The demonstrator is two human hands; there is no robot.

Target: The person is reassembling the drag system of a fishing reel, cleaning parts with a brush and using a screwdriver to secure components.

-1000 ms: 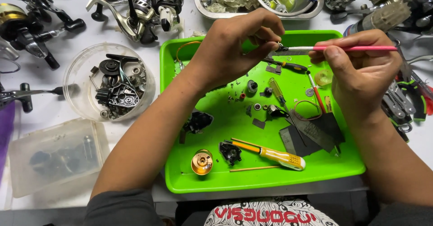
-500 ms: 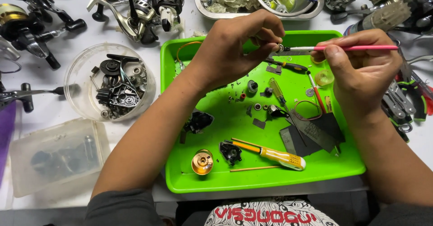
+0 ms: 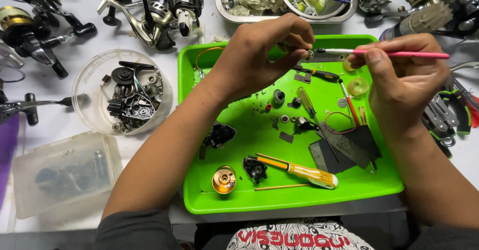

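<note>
Small and metallic, the reel part (image 3: 310,55) sits pinched between thumb and fingertips of the left hand (image 3: 259,55), held above the far edge of the green tray (image 3: 259,200). It looks light, rigid and probably slick, so a tip pinch by its rim seems the sensible hold; it is too small to make out its exact shape. The left wrist is bent, the forearm crossing the tray diagonally. The right hand (image 3: 404,80) is closed around a pink-handled brush (image 3: 399,53), held level like a pen, bristle end meeting the part. Below lie a yellow-handled screwdriver (image 3: 304,171), a gold spool (image 3: 224,179) and scattered tiny pieces. A clear round dish (image 3: 82,100) of dark parts stands on the white surface (image 3: 60,125) beside the tray.
</note>
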